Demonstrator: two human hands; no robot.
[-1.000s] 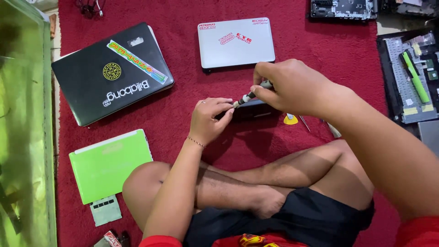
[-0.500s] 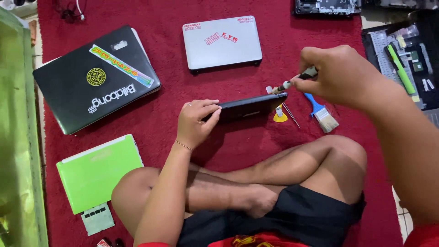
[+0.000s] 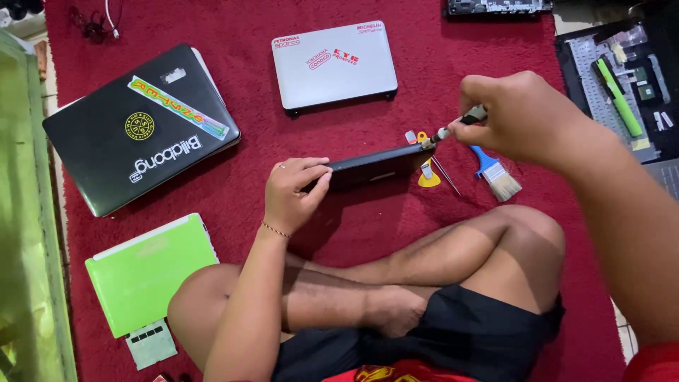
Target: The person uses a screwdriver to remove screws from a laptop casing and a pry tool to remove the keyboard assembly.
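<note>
- Since the earlier frame my right hand (image 3: 527, 117) has gone from the middle of the small dark laptop (image 3: 371, 166) to its right end, and now the screwdriver (image 3: 456, 124) tip touches that corner.
- My left hand (image 3: 293, 191) stays closed on the left end — the laptop is kept tilted on its edge on the red carpet (image 3: 247, 21), in front of my knees.
- Right fingers are closed around the screwdriver handle.
- I think the work moved to the corner hinge; the blue brush (image 3: 495, 172) lies just beside, untouched.
</note>
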